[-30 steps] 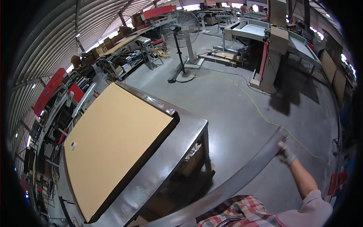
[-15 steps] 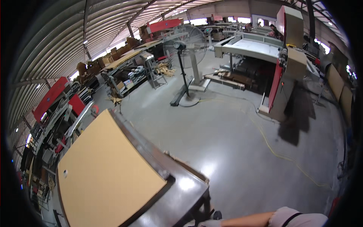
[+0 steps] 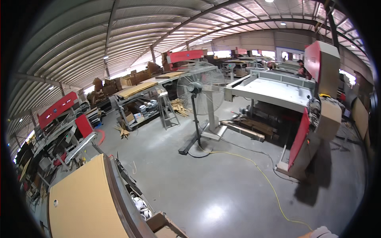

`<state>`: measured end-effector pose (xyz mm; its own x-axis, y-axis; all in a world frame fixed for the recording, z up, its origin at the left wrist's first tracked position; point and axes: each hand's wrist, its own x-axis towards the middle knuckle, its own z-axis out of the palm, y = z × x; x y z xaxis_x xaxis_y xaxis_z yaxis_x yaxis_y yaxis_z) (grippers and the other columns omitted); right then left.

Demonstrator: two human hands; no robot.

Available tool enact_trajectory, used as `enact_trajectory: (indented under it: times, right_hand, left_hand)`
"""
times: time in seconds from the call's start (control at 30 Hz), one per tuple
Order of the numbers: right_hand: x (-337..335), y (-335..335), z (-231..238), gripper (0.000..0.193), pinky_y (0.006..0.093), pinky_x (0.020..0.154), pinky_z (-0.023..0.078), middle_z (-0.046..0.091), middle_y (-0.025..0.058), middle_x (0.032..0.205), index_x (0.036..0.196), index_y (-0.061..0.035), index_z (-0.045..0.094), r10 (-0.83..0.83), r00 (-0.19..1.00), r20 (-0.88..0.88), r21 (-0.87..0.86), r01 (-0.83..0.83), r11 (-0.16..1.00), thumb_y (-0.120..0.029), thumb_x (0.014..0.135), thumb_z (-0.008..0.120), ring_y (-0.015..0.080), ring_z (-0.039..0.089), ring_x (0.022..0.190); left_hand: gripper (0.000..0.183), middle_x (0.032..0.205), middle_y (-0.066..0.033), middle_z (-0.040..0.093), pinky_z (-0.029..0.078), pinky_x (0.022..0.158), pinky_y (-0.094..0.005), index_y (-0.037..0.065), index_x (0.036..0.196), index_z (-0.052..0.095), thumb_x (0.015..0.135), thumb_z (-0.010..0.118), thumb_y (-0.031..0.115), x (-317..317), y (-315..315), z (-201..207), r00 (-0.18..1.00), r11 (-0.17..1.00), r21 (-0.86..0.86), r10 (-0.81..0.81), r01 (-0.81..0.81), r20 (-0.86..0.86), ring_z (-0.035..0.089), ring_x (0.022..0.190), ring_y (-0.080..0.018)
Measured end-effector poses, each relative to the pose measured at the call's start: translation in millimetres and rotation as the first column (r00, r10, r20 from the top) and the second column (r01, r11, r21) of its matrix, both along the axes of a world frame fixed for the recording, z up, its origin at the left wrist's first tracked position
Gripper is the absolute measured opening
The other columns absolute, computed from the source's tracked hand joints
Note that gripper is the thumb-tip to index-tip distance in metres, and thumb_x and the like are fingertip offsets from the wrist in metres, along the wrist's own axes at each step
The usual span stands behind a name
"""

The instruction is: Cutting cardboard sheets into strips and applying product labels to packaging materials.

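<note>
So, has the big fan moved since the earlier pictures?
No. The fan stands in the same place beside the grey post; only the camera view tilted up, so both now sit lower in the picture.

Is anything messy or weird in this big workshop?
Yes, a bit messy: wood scraps lie in a jumbled heap on the floor instead of stacked neatly. A yellow cord also snakes loosely across it, where someone might trip. I see nothing spilled.
</note>
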<state>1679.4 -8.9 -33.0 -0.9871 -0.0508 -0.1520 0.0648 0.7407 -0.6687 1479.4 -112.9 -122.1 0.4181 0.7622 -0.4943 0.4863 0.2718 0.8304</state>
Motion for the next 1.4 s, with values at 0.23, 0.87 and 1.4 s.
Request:
enact_trajectory:
  times: [0.23,0.87,1.4]
  right_hand:
    - [-145,138,24,0.037,0.0414,0.076,0.051,0.063,0.0177,0.099,0.099,-0.0029,0.065,0.269,0.926,0.265,0.111,-0.307,0.945,-0.034,0.085,0.051,0.0316,0.062,0.091]
    - [-640,413,-53,0.02,0.0386,0.069,0.047,0.061,0.0095,0.085,0.078,-0.0096,0.065,0.563,0.799,-0.211,0.2,-0.528,0.825,-0.025,0.081,0.052,0.025,0.058,0.081]
    - [-1105,453,-74,0.019,0.0381,0.069,0.046,0.06,0.0086,0.086,0.081,-0.0106,0.066,0.77,0.588,-0.247,0.056,-0.785,0.617,-0.025,0.081,0.053,0.0248,0.058,0.083]
  left_hand:
    - [0.041,0.099,-0.0182,0.065,0.051,0.074,-0.039,0.006,0.115,0.057,0.085,0.058,0.034,-102,118,33,0.976,0.976,-0.009,0.218,-0.217,0.012,0.062,0.089,-0.0308]
    - [0.033,0.108,-0.0174,0.061,0.046,0.086,-0.0356,0.003,0.117,0.054,0.086,0.055,0.015,-550,326,-4,0.848,0.851,0.121,0.478,-0.512,0.229,0.057,0.098,-0.0191]
    - [0.03,0.105,-0.0182,0.061,0.045,0.082,-0.0381,0.006,0.111,0.058,0.085,0.055,0.021,-978,399,80,0.721,0.721,0.02,0.693,-0.693,-0.005,0.057,0.094,-0.0246]
